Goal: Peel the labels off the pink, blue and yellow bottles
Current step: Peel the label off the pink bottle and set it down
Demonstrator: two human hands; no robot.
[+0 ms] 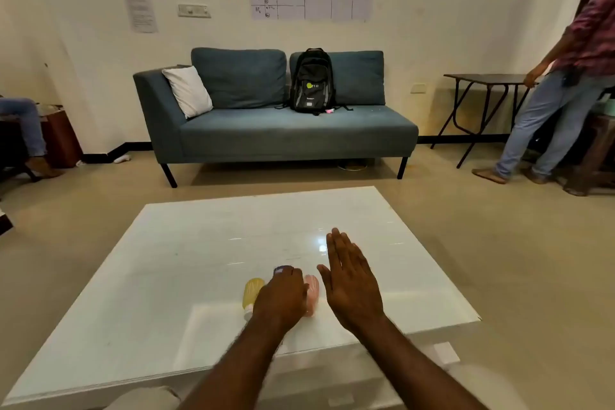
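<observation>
Three small bottles lie side by side on the white table [199, 260], near its front edge. The yellow bottle [253, 293] is on the left and the pink bottle [312, 293] on the right. Between them lies the blue bottle [282, 270], with only its far end showing. My left hand [283, 299] covers the blue bottle, fingers curled round it. My right hand [349, 280] hovers flat just right of the pink bottle, fingers straight and together, holding nothing. No labels can be made out.
A blue sofa [273, 130] with a black backpack [312, 81] and white cushion stands beyond the table. A person [562, 76] stands at the right by a dark folding table [486, 80]. Another person's legs show at the far left.
</observation>
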